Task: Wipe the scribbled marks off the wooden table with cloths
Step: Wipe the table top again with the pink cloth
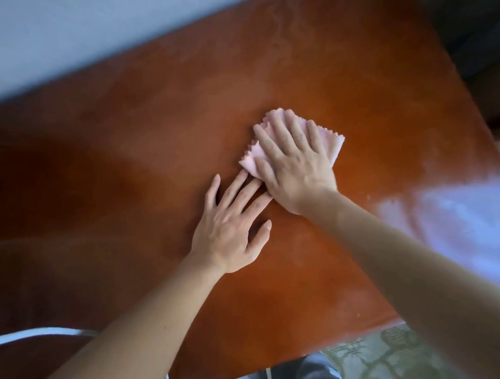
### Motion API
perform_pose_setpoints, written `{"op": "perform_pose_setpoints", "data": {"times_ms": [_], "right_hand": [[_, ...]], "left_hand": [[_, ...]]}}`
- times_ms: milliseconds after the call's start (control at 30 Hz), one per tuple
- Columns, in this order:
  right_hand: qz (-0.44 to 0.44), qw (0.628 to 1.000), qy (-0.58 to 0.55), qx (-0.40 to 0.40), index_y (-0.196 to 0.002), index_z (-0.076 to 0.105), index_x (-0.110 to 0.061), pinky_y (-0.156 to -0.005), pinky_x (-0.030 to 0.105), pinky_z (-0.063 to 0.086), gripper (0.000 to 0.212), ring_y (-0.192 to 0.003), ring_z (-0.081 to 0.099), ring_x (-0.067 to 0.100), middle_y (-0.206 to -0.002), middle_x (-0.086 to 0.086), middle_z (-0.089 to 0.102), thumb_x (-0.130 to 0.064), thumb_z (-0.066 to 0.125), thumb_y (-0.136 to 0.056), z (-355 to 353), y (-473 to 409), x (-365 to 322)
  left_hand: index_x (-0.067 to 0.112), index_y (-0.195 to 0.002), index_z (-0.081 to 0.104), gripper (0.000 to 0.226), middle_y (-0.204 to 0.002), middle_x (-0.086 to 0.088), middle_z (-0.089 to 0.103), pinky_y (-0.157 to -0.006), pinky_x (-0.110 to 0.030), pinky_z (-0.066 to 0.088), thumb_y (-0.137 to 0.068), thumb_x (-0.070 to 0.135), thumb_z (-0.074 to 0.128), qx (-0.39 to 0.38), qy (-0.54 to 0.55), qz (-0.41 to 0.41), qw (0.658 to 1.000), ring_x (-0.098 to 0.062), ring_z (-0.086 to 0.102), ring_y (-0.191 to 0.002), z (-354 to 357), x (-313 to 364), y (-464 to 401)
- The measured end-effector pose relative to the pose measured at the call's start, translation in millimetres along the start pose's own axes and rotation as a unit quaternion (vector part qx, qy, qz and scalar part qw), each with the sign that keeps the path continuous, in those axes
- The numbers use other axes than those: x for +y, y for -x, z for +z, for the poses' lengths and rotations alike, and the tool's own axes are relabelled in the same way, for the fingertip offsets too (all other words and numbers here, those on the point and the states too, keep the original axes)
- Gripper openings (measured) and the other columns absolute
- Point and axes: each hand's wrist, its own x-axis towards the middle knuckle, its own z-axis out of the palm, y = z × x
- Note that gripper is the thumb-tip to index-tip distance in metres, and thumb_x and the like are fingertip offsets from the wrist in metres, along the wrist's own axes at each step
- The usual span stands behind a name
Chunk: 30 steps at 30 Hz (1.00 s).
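Note:
A small folded pink cloth (329, 144) with zigzag edges lies near the middle of the reddish-brown wooden table (130, 185). My right hand (292, 162) presses flat on the cloth with straight, spread fingers and covers most of it. My left hand (230, 234) rests flat on the bare wood just left of and below it; its fingertips reach under the right hand's edge, close to the cloth's lower corner. No scribbled marks show clearly on the blurred wood; a pale, hazy patch (454, 222) lies on the right side.
A pale wall (78, 27) runs along the table's far left edge. The near edge of the table crosses the bottom right, with patterned floor (379, 361) and my grey trousers (302, 375) below it. A white cord (25, 334) curves at the bottom left.

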Motion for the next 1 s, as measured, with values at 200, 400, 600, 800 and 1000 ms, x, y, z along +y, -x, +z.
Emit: {"op": "perform_pose_setpoints", "data": {"times_ms": [200, 400, 600, 800, 1000], "right_hand": [[0.132, 0.991, -0.004, 0.016, -0.164, 0.014, -0.029, -0.126, 0.048, -0.006, 0.067, -0.158, -0.004, 0.026, -0.172, 0.005, 0.003, -0.056, 0.005, -0.102, -16.6, -15.7, 89.2], [0.176, 0.983, -0.028, 0.035, -0.164, 0.013, -0.024, -0.125, 0.054, -0.003, 0.064, -0.158, -0.005, 0.031, -0.172, 0.008, 0.003, -0.05, 0.013, -0.105, -19.3, -65.3, 37.4], [0.017, 1.0, 0.002, 0.01, -0.163, 0.013, -0.026, -0.126, 0.054, 0.0, 0.065, -0.158, -0.002, 0.031, -0.172, 0.007, 0.005, -0.051, 0.006, -0.104, -1.4, -46.3, -19.6], [0.086, 0.996, 0.009, 0.008, -0.163, 0.011, -0.032, -0.126, 0.049, -0.006, 0.064, -0.158, -0.006, 0.026, -0.172, 0.004, 0.002, -0.055, 0.007, -0.104, -16.2, -59.5, 52.4], [0.212, 0.977, -0.015, 0.022, -0.163, 0.014, -0.031, -0.126, 0.05, -0.005, 0.067, -0.158, -0.008, 0.024, -0.172, 0.002, -0.001, -0.055, 0.006, -0.1, -33.7, -102.6, 88.3]], "left_hand": [[0.026, -0.149, 0.049, 0.054, -0.164, 0.001, 0.035, -0.123, -0.062, 0.015, -0.099, 0.044, 0.046, 0.008, 0.01, 0.001, 1.0, -0.025, 0.026, -0.155, 1.9, -1.6, 1.0], [0.027, -0.149, 0.048, 0.055, -0.163, 0.0, 0.037, -0.122, -0.062, 0.016, -0.098, 0.045, 0.047, 0.005, 0.007, 0.003, 1.0, -0.026, 0.027, -0.154, 2.4, -1.5, 0.7], [0.027, -0.15, 0.045, 0.054, -0.159, -0.001, 0.042, -0.123, -0.062, 0.015, -0.099, 0.045, 0.043, -0.011, -0.013, 0.005, 1.0, -0.026, 0.027, -0.154, 0.8, -1.4, -0.3], [0.024, -0.15, 0.049, 0.056, -0.162, -0.002, 0.038, -0.121, -0.064, 0.02, -0.099, 0.046, 0.042, -0.035, -0.02, 0.002, 0.999, -0.029, 0.03, -0.153, -4.2, 2.1, 0.1], [0.021, -0.145, 0.053, 0.051, -0.156, -0.011, 0.044, -0.118, -0.056, 0.023, -0.1, 0.042, 0.04, -0.013, -0.041, -0.008, 0.999, -0.03, 0.038, -0.146, -21.1, -27.8, -49.0]]}}
